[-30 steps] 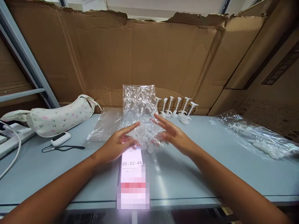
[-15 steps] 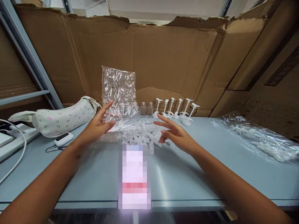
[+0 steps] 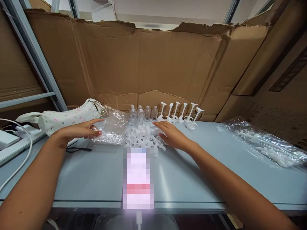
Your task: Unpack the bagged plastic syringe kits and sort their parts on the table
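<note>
My left hand [image 3: 82, 130] is over the left side of a clear plastic bag [image 3: 112, 127], index finger stretched out and the other fingers loosely bent. The bag lies on the table, and I see nothing held. My right hand [image 3: 174, 135] reaches in with outstretched fingers around the right end of a clear ribbed bottle [image 3: 151, 130] lying on its side; whether they touch it is unclear. Under and around that bottle is a heap of small white plastic caps [image 3: 136, 140]. Several clear bottles [image 3: 140, 115] stand upright behind the heap.
Several white pump heads [image 3: 182, 113] stand behind my right hand. A bag of white parts [image 3: 271, 147] lies at the right. At the left are a floral pouch [image 3: 69, 119] and a power strip [image 3: 21, 145]. A blurred-out phone-like screen [image 3: 138, 179] is at the front; cardboard [image 3: 153, 64] walls the back.
The plastic bag, upright before, now lies flat on the table, uncovering more bottles. My left hand has moved left and turned palm down. My right hand has shifted slightly left toward the lying bottle.
</note>
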`<state>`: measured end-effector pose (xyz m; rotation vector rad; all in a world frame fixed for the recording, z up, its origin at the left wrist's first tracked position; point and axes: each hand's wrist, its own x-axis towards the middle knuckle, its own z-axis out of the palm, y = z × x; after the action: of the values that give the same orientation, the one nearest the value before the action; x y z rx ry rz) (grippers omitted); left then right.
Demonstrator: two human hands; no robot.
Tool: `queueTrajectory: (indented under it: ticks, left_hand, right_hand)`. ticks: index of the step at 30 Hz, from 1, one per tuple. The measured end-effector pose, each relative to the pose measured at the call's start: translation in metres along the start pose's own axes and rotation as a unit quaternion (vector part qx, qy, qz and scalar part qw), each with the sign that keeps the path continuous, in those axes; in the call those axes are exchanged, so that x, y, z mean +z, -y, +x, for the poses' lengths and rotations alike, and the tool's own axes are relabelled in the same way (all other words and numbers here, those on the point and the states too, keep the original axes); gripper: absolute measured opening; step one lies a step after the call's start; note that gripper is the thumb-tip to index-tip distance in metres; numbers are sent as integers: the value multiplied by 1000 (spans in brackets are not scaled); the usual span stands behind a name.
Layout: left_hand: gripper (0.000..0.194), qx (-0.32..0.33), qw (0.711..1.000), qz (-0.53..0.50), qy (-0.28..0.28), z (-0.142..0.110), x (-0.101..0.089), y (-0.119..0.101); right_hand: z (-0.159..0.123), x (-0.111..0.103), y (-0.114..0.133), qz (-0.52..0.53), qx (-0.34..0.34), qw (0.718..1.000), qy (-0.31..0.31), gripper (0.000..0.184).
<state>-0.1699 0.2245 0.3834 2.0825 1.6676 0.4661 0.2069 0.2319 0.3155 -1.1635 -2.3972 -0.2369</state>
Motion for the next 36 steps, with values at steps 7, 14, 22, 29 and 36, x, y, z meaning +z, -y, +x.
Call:
queueTrajectory:
  ticks: [7, 14, 22, 29, 36]
  left_hand:
    - [110, -24, 997, 70, 10, 25, 16, 23]
    - [89, 84, 992, 95, 1, 37, 28, 30]
    - [53, 178, 946, 164, -215, 29, 44, -9]
    - [39, 371, 880, 164, -249, 3, 99, -76]
    - [23, 364, 879, 161, -261, 1, 119, -80]
  right_hand:
    - [6, 4, -1, -11, 0, 1000, 20, 59]
    - [9, 2, 2, -56, -24, 998, -5, 51]
    - [4, -19, 17, 85, 15, 973, -213, 53]
    - [2, -17, 50, 529, 151, 806, -219, 57]
    - [-5, -19, 66, 644, 170, 734, -132, 54]
